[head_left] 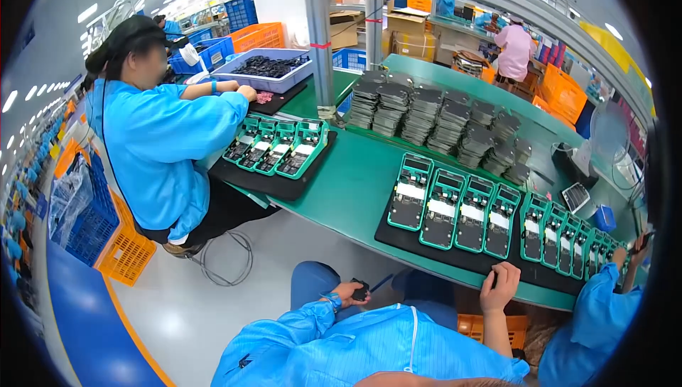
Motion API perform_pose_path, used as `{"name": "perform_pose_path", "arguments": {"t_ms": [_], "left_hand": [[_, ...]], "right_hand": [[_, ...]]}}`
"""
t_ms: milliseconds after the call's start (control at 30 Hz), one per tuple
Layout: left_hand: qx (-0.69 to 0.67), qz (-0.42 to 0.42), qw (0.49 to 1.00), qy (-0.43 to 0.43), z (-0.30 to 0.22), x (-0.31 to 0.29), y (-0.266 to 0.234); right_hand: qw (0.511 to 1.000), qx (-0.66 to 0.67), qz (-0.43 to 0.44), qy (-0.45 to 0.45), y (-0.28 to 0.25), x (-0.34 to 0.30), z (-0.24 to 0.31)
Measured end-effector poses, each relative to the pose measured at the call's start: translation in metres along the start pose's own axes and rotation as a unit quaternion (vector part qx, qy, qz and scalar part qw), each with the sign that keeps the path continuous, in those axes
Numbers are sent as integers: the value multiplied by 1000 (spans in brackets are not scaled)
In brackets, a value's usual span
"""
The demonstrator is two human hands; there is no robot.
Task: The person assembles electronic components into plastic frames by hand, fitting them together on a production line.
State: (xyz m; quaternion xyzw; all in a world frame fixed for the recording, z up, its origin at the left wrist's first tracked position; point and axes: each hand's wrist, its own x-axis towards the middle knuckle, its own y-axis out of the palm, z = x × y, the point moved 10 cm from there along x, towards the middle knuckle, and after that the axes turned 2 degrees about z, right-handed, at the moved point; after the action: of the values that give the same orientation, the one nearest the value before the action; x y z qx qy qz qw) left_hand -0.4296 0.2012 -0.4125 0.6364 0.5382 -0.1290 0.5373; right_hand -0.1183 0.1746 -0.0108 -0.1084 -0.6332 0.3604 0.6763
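Left of frame: co-worker (153, 138) in blue, hands beside a pale bin (293, 77) of black bits. Just below, four green left housings (275, 149) on a black left mat (266, 186).

Lower centre: left hand (346, 293) over the lap, fingers wrapped on a small black part (361, 289), far end poking out past the fingertips. Can't tell which face is up.

Upper centre to right: stacks of grey plates (430, 120).

Right of centre: four right housings (472, 209) on the right mat (383, 235), boards showing, white strip across each. Below, right hand (502, 284) at the mat's front edge, fingers half curled. Can't tell if anything's pinched.

Further right: far row (553, 238) of housings, then blue sleeve (582, 334) of another person at frame's edge.

To do it well, best guess: bring black part up over the mat before turning it, so a drop lands soft. Hold by its edges. Touch housings by green rims only, off the boards. Mind right forearm near the far row; easy to bump.
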Motion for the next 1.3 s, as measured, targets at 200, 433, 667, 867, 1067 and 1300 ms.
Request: {"name": "perform_pose_path", "arguments": {"t_ms": [200,433,667,867,1067,1300], "left_hand": [[8,-12,1000,-10,2,9,-4],[-29,23,999,8,-4,10,-5],[-103,69,989,81,-34,-21,3],[-159,96,976,110,-43,-30,-3],[-236,152,950,136,-58,-52,1],[-378,249,864,220,-95,-109,-20]], "right_hand": [[974,225,20,-1,9,37,70],[707,559,406,154,159,53,193],[568,594,477,312,287,78,264],[452,625,482,415,349,87,298],[402,605,500,471,376,76,304],[440,609,459,475,342,76,282]]}}
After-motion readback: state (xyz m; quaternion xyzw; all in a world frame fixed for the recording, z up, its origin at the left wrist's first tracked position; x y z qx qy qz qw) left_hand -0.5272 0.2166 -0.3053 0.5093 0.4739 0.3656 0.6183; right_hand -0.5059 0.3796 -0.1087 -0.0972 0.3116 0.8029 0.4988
